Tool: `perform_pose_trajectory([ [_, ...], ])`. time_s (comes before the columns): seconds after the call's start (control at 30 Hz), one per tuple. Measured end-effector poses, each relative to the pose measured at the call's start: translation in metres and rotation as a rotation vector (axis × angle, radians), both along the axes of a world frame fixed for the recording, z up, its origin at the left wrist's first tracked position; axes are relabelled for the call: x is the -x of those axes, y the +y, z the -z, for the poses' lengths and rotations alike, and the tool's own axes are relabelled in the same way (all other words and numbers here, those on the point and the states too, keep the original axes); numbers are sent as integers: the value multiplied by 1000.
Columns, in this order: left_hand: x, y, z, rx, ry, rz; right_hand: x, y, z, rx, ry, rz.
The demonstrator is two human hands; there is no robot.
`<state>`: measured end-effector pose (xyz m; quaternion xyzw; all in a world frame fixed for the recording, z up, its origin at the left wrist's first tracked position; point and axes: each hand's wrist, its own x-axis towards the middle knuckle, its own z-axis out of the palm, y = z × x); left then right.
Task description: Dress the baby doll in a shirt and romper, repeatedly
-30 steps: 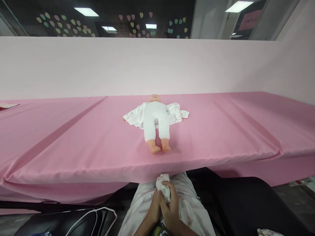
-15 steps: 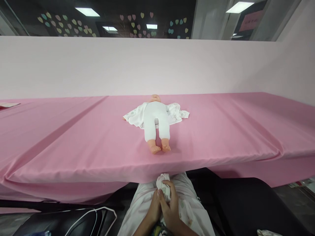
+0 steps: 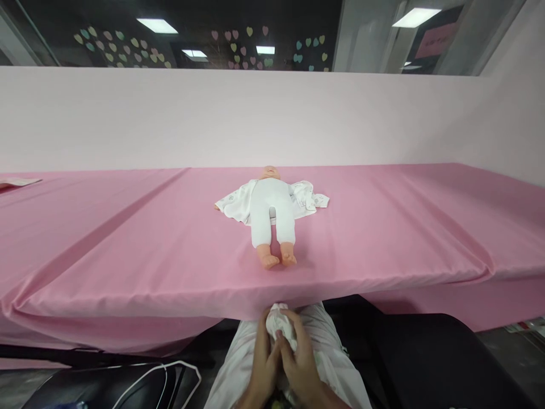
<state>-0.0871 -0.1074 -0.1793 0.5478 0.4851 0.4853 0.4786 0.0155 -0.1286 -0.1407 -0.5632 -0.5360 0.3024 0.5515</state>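
Note:
Low in the head view, over my lap, my left hand [image 3: 264, 360] and my right hand [image 3: 300, 355] are closed on a bunched white cloth garment [image 3: 280, 326], one from each side. Its exact kind is hidden by the folds and my fingers. Beyond the table edge lies a baby doll [image 3: 272, 207] on its back, feet towards me. The doll has a white cloth body and bare plastic feet. A white printed baby shirt [image 3: 236, 203] is spread open under it, with one sleeve on the arm at the left and the other sleeve [image 3: 317, 200] loose at the right.
A pink sheet [image 3: 149, 244] covers the table, its front edge hanging down before my knees. Behind it rises a white wall [image 3: 255, 116] under a dark window. Black chairs [image 3: 430, 360] stand on both sides, and a white cable [image 3: 170, 363] lies at the lower left.
My left hand has moved up and forward along the left side of the white garment, fingers now around it. My right hand stays on it. The doll has not moved.

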Motion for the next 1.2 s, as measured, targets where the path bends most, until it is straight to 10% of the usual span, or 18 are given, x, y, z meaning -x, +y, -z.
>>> perform_pose_trajectory([
  [0.1,12,-8,-61,-444,67,-83,-21,2,-69,-87,-91,-134],
  [0.17,14,-9,-107,-662,107,84,-30,4,-123,-151,-75,-239],
  [0.33,4,5,-178,-804,150,75,-41,17,-202,-165,54,-483],
  [0.73,37,41,-182,-715,225,-393,-74,37,-198,-238,-212,-44],
  [0.97,69,55,-192,-673,-3,-478,-75,42,-212,-18,-449,-370],
  [1.2,66,53,-196,-692,282,-47,-67,58,-225,-130,-330,-482],
])
